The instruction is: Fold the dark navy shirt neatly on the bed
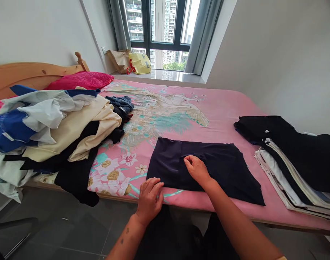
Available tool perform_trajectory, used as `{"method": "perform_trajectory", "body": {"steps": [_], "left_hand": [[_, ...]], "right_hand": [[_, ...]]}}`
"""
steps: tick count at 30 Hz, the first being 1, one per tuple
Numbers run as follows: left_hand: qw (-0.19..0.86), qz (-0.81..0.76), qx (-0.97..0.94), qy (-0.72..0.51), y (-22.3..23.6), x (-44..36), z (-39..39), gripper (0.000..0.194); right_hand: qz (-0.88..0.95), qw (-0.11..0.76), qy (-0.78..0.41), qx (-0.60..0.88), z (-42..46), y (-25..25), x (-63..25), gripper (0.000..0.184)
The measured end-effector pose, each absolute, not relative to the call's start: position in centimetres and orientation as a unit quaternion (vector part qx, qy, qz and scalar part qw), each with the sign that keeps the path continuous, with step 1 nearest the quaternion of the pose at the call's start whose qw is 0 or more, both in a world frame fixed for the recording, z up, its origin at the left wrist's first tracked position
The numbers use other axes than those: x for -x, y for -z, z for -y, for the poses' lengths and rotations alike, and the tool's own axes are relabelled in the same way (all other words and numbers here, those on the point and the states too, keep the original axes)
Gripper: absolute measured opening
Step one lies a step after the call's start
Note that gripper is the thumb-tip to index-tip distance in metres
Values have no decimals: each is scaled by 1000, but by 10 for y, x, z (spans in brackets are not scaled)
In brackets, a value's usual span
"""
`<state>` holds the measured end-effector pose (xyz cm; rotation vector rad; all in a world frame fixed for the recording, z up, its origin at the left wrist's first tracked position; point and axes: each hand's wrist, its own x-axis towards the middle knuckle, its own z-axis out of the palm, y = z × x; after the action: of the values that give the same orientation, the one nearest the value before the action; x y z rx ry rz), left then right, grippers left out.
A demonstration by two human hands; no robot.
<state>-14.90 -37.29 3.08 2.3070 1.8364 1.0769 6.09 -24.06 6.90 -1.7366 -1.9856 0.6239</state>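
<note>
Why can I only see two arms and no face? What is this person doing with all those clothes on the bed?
The camera sits on the person's head and looks down, so you see what they see: only their own arms. There is just this one picture, and it is squeezed a bit flat.

The left hand lies flat on the near edge of a dark navy garment, which is spread on the pink flowered bedsheet. The right hand pinches the cloth in the middle of that garment.

To the left is a messy heap of clothes in blue, white, cream and black. To the right is a neat stack of folded clothes. At the back are a red pillow and a window, with a yellow bag on the sill.
</note>
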Motion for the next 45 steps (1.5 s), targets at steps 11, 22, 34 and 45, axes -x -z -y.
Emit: {"method": "perform_trajectory", "body": {"steps": [11, 22, 34, 45], "left_hand": [[52, -611, -726, -312, -25, 121, 358, 30], [-1, -765, -602, -231, -28, 189, 345, 24], [19, -705, -651, -281, -19, 189, 366, 39], [7, -713, -647, -269, -24, 175, 347, 51]], "right_hand": [[689, 105, -226, 681, 104, -44, -32, 37], [792, 86, -216, 565, 79, -65, 41, 43], [760, -53, -385, 521, 35, -58, 72, 33], [742, -85, -420, 516, 35, -62, 77, 42]]}}
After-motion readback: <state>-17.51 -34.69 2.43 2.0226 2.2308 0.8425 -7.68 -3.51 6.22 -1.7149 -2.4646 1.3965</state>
